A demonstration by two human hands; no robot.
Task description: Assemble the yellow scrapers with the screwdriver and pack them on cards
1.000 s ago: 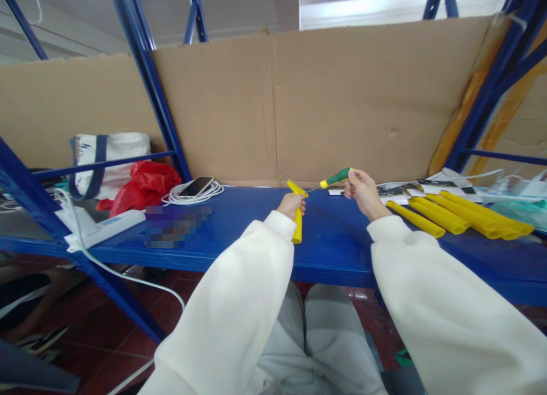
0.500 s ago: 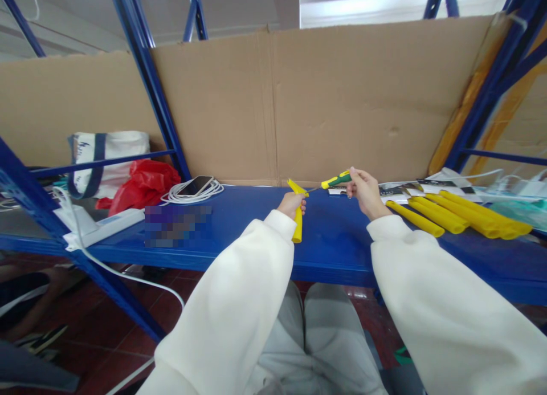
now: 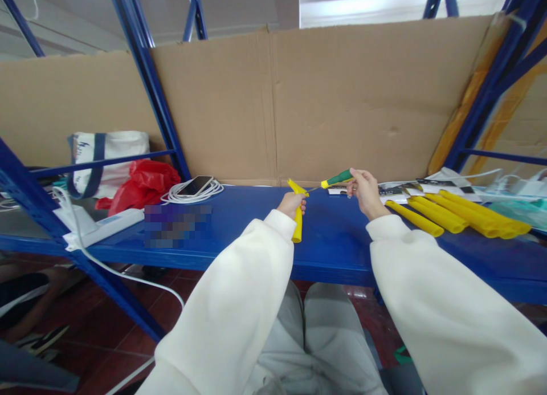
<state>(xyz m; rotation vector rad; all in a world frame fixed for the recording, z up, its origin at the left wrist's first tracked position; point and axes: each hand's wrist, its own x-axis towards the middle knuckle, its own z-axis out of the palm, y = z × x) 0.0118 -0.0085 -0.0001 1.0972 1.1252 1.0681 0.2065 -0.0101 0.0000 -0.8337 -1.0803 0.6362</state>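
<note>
My left hand (image 3: 292, 204) is closed around a yellow plastic piece (image 3: 298, 228), which has a tube-like lower end and a flared top. A screwdriver (image 3: 339, 179) with a green and yellow handle is pinched at its handle end by my right hand (image 3: 363, 191). Its thin shaft points left and its tip reaches the yellow piece beside my left fingers. Exactly where the tip sits is too small to make out. Both hands are above the blue shelf (image 3: 256, 252).
Several yellow tubes (image 3: 464, 214) lie on the right, with papers (image 3: 444, 184) behind them. Toward the left are a phone (image 3: 196, 185) on a coiled white cable (image 3: 213, 188), a red bag (image 3: 147, 181) and a white power strip (image 3: 115, 224). A cardboard panel (image 3: 342, 98) stands behind.
The screwdriver's handle has turned about its axis, showing more green on top now. My left hand and the yellow piece stay in place.
</note>
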